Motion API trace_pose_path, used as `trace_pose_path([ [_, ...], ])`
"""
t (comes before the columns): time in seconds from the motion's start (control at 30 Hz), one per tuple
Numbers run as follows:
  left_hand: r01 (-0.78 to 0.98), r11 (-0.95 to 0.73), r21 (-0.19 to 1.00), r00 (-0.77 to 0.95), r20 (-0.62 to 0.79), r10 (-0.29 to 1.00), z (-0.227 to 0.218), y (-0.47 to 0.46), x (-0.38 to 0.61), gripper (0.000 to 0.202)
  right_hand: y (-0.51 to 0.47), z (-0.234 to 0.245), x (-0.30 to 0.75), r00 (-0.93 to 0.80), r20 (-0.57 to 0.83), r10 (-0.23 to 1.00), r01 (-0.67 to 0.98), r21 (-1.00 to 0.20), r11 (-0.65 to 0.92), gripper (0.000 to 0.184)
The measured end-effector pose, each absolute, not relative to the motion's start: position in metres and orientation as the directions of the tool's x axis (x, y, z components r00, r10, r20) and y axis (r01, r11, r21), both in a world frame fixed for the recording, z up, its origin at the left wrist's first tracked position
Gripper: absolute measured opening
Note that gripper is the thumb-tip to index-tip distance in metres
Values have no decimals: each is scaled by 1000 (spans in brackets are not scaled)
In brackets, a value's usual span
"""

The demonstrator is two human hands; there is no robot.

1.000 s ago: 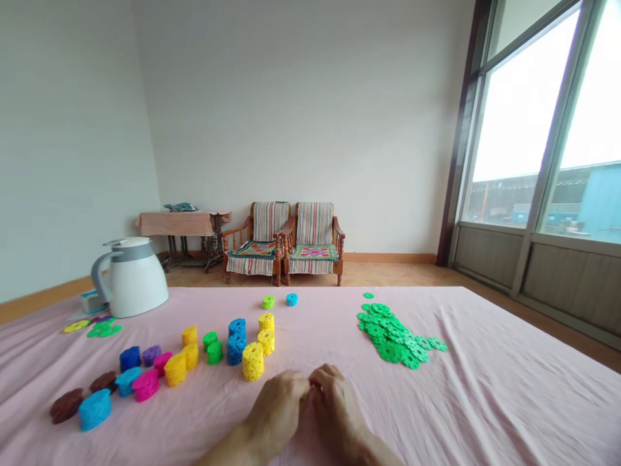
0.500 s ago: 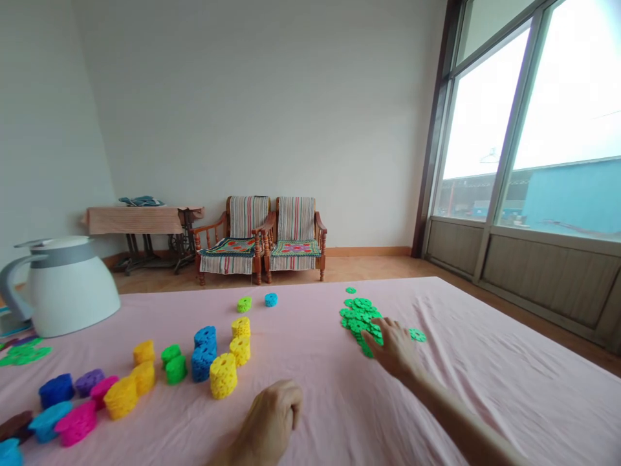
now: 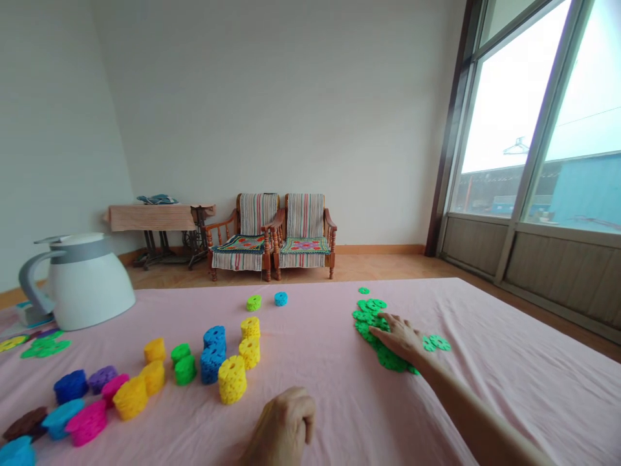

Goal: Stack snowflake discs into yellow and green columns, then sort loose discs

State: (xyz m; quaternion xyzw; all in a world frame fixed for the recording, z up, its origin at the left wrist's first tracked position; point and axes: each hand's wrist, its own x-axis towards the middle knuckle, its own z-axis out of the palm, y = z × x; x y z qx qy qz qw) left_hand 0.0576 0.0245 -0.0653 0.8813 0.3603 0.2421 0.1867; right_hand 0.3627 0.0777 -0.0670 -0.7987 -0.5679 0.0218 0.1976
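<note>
My right hand [image 3: 402,336] lies palm down with its fingers apart on a pile of green snowflake discs [image 3: 369,322]. Part of the pile is hidden beneath it. A couple of loose green discs [image 3: 436,342] lie just right of the wrist, and a single green disc [image 3: 363,290] sits beyond the pile. Closed in a fist, my left hand [image 3: 284,421] rests on the pink cloth at the near middle. Whatever its curled fingers may hold is hidden. Left of it stand yellow disc stacks [image 3: 232,380], the tallest one closest to the hand.
Blue stacks [image 3: 212,362], green stacks [image 3: 185,370], orange stacks [image 3: 130,397] and pink stacks [image 3: 86,422] fill the left side. A lime stack [image 3: 253,303] and a light blue stack [image 3: 281,298] stand farther back. A white jug [image 3: 92,288] is at far left on the pink cloth [image 3: 320,343].
The view has swung slightly left. My right hand has shifted over the green discs, and the pile now spreads nearer to me. Another loose disc shows at its right. My left hand stays closed.
</note>
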Motion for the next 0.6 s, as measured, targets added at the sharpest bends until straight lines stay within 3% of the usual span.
trace_pose_path([
  [0.17,520,-674,524,585,357,729,-64,22,57,28,51,-63,316,289,159,944,870,-455,-189,54],
  [0.27,503,-689,522,567,403,719,-65,23,56,30,36,-60,298,135,199,971,797,-604,13,52],
  [0.33,496,-693,523,549,429,717,-65,24,55,32,32,-57,304,63,229,971,760,-642,102,46],
  [0.4,494,-689,530,535,439,722,-64,24,55,35,30,-53,325,146,244,959,824,-567,19,40],
  [0.47,497,-679,541,524,436,731,-64,25,55,36,29,-51,357,338,273,900,887,-412,-208,38],
  [0.6,499,-663,558,521,418,744,-67,27,55,37,22,-58,407,474,267,839,863,-331,-382,45],
])
